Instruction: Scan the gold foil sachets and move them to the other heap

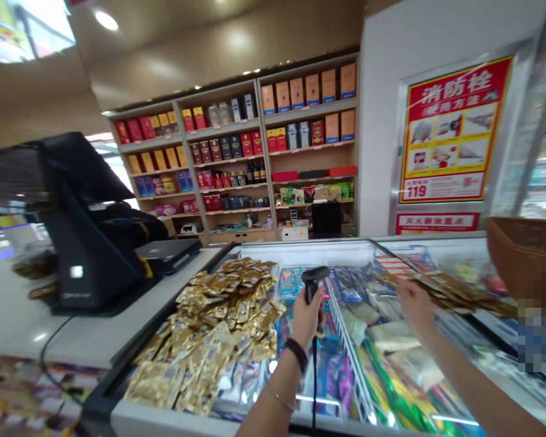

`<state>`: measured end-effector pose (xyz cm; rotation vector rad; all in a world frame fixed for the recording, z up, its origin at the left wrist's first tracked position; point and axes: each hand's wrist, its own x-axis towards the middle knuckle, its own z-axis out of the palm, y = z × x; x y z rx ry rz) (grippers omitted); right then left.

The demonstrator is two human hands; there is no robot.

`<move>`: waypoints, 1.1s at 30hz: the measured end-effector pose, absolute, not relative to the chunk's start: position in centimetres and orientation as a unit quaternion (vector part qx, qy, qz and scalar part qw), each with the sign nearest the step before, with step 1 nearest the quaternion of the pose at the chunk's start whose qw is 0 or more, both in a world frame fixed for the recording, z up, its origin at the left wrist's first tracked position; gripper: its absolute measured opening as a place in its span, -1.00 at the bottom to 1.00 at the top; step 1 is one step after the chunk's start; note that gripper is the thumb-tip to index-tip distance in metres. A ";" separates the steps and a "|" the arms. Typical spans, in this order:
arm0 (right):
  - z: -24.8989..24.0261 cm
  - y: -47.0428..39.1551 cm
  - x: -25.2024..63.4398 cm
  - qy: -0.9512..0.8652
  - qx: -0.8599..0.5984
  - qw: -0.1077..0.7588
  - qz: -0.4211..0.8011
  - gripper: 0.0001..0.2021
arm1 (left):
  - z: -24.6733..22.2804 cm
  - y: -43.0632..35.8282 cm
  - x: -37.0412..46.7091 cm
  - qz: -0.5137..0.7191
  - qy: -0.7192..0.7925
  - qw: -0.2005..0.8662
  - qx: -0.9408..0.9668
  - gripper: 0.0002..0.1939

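Shelves (267, 164) of boxes fill the back wall, and out front a scanner (315, 276) is up over the freezer (141, 419)!
Here's the left hand (306, 318), fingers wrapped tight round the scanner's black handle, its cord hanging straight down; just to its left, a big heap of gold packets (222, 315) glitters on the freezer's end. Over right, the right hand (416, 306) reaches the near end of a second stack (459, 290), fingers curled, and whether they pinch a packet, I can't tell. A dark terminal (79, 243) stands on the bench (9, 321).
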<state>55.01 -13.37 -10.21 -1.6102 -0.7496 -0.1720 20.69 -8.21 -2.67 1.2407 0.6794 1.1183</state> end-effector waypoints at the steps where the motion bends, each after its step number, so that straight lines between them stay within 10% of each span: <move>1: -10.0 -11.7 52.8 -0.339 -0.690 0.639 -0.026 -0.54 | -2.3 -7.7 19.2 0.499 0.302 0.611 0.535 -0.15; 6: -8.7 -4.5 40.4 -0.442 -0.618 0.625 0.178 -0.62 | -0.8 -5.2 11.4 0.564 0.334 0.557 0.510 -0.17; 15: -10.2 -0.3 24.6 -0.698 -0.517 0.460 0.185 -0.11 | -0.9 -3.7 3.2 0.621 0.410 0.483 0.461 -0.25; 27: -10.4 1.3 29.8 -0.540 -0.651 0.514 0.141 -0.22 | -5.1 -3.9 3.3 0.589 0.441 0.462 0.495 -0.31; 33: -9.7 0.0 31.2 -0.545 -0.668 0.493 0.117 -0.70 | -5.2 -4.2 3.1 0.586 0.441 0.468 0.492 -0.30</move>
